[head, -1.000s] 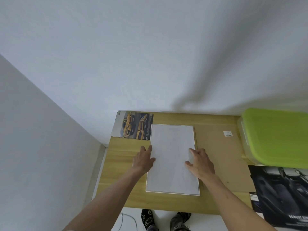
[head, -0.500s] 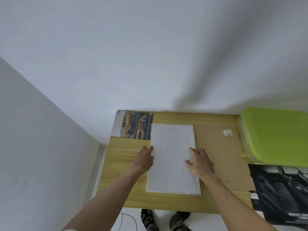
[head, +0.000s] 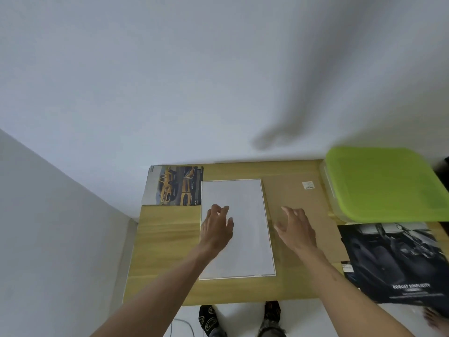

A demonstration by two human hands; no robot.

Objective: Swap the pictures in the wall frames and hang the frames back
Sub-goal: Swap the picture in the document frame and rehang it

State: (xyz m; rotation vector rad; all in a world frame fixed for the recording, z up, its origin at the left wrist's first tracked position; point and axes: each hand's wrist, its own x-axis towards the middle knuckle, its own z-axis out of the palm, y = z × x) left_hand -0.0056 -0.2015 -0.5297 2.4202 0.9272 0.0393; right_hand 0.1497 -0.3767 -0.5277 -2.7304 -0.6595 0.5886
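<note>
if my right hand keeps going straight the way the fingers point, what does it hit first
Probably the brown backing board. The right hand is over it with loosely curled fingers aimed toward the wall. Farther along that line lie only bare board and the table's back edge. Its height above the board is unclear.

A pale wooden table (head: 167,242), its grain running crosswise under a smooth, low-sheen finish, is seen beneath a matt white sheet of paper (head: 245,229) laid in a thin white frame (head: 274,263). At 3 o'clock of the sheet, a matt brown fibreboard backing panel (head: 291,190) carries a small white paper label (head: 308,185). A glossy printed picture of a yellow car (head: 173,186) lies at 10 o'clock. A smooth, bright green plastic lid (head: 384,183) tops a translucent plastic box (head: 326,188) at 2 o'clock. A dark, glossy printed poster (head: 393,261) lies at 4 o'clock. The wall (head: 194,69) behind is painted matt white.
</note>
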